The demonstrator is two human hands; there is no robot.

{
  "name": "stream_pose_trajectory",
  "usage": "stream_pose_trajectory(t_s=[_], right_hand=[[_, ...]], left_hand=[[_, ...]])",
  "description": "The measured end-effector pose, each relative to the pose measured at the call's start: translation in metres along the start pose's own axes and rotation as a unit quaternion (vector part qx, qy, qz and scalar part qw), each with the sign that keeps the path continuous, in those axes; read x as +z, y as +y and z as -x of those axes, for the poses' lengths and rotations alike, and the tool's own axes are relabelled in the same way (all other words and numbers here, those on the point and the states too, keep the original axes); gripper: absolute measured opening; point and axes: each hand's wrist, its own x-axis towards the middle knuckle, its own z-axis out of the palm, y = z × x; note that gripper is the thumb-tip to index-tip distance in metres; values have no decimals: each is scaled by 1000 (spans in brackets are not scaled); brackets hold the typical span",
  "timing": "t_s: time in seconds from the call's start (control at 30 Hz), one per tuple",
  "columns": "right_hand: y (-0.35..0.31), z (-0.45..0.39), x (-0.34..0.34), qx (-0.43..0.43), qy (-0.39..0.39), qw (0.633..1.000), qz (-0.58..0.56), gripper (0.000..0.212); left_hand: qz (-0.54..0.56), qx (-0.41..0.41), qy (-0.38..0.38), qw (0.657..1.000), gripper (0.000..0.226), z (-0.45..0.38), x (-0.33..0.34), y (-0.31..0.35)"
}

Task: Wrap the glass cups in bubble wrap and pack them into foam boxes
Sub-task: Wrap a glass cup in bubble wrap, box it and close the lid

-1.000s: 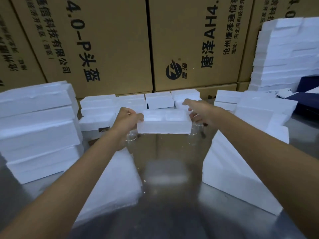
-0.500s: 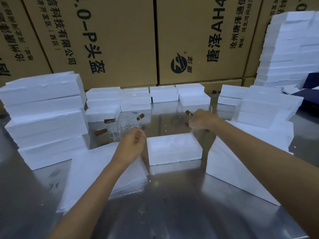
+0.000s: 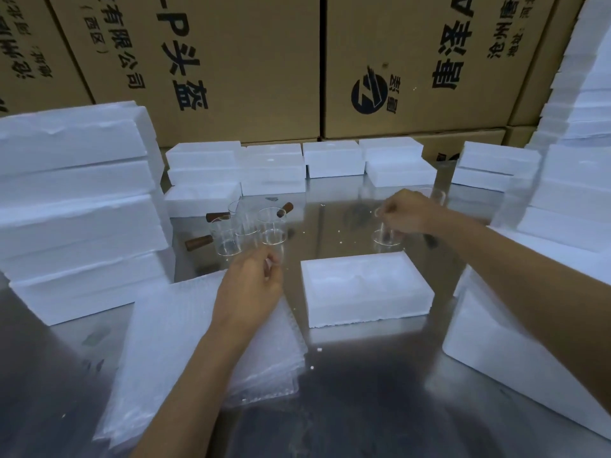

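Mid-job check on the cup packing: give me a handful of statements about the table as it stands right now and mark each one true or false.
1. The right hand grips a glass cup that stands on the metal table. True.
2. The open foam box in the middle already holds a wrapped cup. False: its moulded hollows show nothing inside.
3. Three glass cups with wooden handles stand grouped beyond the left hand. True.
4. The left hand hovers over the foam box. False: it is over the bubble wrap sheets, left of the box.
5. The foam stack at the left stands on top of the bubble wrap. False: it stands on the table beside the sheets.
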Motion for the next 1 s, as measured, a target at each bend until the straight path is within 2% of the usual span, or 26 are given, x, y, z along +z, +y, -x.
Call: stream_pose_trajectory(t_s=[0.1,0.17,0.23,0.3,0.37,0.4,0.5,0.6,0.67,0.73,0.8,0.9,1.0], right_hand=[[-17,-2,3,-31,-11,996,-89,24],[-25,-6,3,-35,41,988,-147,22],[-25,-12,0,-39,94,989,-107,33],[-20,-18,-1,-45,16,999,-16,43],[-14,-18,3,-53,-69,995,48,40],[-11,-17,5,-50,-83,994,59,37],[-8,-12,6,-30,-74,992,97,24],[-8,-8,5,-20,-98,989,113,16],[-7,-2,7,-23,-101,986,133,10],[-6,5,10,-29,-94,986,136,26],[-9,13,9,-39,-75,988,128,26],[-24,27,-2,-61,-16,997,51,14],[-54,57,-10,-104,14,986,-130,16]], left_hand=[[6,-6,2,1000,14,-3,-4,-2],[2,-9,6,1000,14,-4,-8,-4],[-12,-37,-3,999,13,-5,-16,-8],[-46,-94,-58,993,12,-7,-26,-15],[-70,-142,-131,979,15,-8,-35,-21],[-75,-154,-158,973,19,-8,-37,-24],[-84,-159,-201,963,39,-6,-40,-24],[-79,-157,-213,961,48,-3,-40,-19],[-101,-152,-227,957,45,-2,-40,-16],[-90,-149,-242,955,37,-2,-41,-15],[-61,-140,-250,956,30,-3,-44,-15],[-16,-124,-235,964,21,-3,-54,-13],[40,-113,-187,975,29,-3,-60,-9]])
